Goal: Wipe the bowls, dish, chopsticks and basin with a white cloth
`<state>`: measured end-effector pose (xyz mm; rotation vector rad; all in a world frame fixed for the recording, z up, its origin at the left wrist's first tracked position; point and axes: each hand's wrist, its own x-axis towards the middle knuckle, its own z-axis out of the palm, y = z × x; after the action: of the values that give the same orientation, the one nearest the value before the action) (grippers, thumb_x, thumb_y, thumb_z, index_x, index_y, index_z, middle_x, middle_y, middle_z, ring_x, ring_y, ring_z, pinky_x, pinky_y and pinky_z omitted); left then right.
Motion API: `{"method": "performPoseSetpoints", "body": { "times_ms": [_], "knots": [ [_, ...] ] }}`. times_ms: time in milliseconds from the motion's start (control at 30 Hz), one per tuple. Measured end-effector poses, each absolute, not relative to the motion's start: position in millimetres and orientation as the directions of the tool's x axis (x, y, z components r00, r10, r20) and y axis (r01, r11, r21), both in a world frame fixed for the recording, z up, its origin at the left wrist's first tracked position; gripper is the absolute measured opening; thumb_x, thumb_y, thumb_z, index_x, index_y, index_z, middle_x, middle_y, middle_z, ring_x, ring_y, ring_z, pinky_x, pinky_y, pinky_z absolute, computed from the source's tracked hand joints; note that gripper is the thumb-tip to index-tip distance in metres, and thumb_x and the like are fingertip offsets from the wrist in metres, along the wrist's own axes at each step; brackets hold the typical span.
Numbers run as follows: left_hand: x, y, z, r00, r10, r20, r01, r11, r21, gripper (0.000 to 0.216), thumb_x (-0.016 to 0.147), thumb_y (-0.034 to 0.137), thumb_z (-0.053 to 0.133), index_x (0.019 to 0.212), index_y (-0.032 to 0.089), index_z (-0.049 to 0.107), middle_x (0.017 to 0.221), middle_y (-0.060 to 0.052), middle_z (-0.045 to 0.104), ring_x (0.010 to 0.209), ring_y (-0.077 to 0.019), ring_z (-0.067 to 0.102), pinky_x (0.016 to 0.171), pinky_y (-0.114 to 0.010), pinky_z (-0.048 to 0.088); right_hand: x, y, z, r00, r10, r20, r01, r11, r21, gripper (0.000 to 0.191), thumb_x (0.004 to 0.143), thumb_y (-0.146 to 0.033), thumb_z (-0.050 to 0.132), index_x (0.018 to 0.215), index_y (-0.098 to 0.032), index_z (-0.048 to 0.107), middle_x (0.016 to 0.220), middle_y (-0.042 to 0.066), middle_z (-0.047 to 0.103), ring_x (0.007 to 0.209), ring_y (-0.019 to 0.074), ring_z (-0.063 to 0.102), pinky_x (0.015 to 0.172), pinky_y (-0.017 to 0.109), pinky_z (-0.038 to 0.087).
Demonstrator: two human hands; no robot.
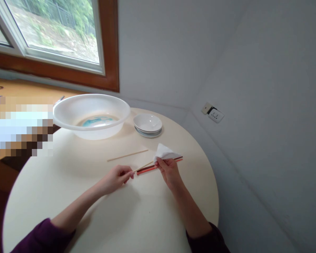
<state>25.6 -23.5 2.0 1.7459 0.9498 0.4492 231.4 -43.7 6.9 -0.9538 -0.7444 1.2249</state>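
My left hand (122, 175) pinches the near end of a light wooden chopstick (144, 166). The chopstick's other end runs into a white tissue (165, 151), which my right hand (168, 170) grips with closed fingers around the stick. Beneath that hand, dark and orange-red chopsticks (146, 169) lie side by side on the table, partly covered by the hand and tissue. Another light wooden chopstick (127, 155) lies alone on the table, beyond my left hand.
A large translucent basin (94, 133) with a blue patch inside stands at the back of the round white table (107, 218). Right of it are stacked white bowls (147, 123). A wooden desk (28, 89) adjoins on the left, under a window. A wall with a socket (216, 115) borders the right.
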Motion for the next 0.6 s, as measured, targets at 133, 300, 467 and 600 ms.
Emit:
{"method": "performPoseSetpoints", "body": {
  "times_ms": [133,300,467,600],
  "knots": [
    [25,-23,3,0.609,0.782,-0.135,0.388,-0.145,0.91,0.032,0.08,0.041,0.042,0.068,0.015,0.055,0.048,0.006,0.036,0.045,-0.0076,0.03,0.043,-0.02,0.024,233,-43,6,0.239,0.97,-0.035,-0.446,0.077,-0.892,0.027,0.047,-0.034,0.082,0.056,-0.014,0.065,0.052,-0.001,0.06,0.05,0.0079,0.051,0.052,0.022,0.043],
    [27,-25,4,0.607,0.783,-0.137,0.41,-0.161,0.898,0.032,0.081,0.04,0.04,0.068,0.015,0.055,0.049,0.006,0.034,0.046,-0.0079,0.029,0.044,-0.02,0.023,235,-41,1,0.315,0.949,-0.001,-0.38,0.125,-0.917,0.027,0.05,-0.035,0.081,0.057,-0.014,0.065,0.051,-0.001,0.06,0.05,0.0091,0.052,0.052,0.023,0.045],
    [31,-30,4,0.605,0.782,-0.15,0.42,-0.153,0.895,0.031,0.08,0.04,0.04,0.068,0.016,0.054,0.049,0.006,0.034,0.046,-0.0084,0.029,0.044,-0.02,0.023,237,-39,-4,0.435,0.899,0.041,-0.293,0.185,-0.938,0.028,0.051,-0.034,0.079,0.066,-0.016,0.065,0.055,-0.001,0.062,0.051,0.0112,0.055,0.054,0.027,0.049],
    [35,-34,4,0.62,0.77,-0.153,0.369,-0.114,0.922,0.032,0.081,0.043,0.039,0.076,0.015,0.055,0.048,0.007,0.033,0.044,-0.0082,0.028,0.043,-0.02,0.022,234,-38,-6,0.494,0.868,0.044,-0.3,0.219,-0.928,0.031,0.05,-0.034,0.08,0.07,-0.016,0.063,0.057,-0.002,0.063,0.051,0.0121,0.056,0.055,0.029,0.051]
  ]
}}
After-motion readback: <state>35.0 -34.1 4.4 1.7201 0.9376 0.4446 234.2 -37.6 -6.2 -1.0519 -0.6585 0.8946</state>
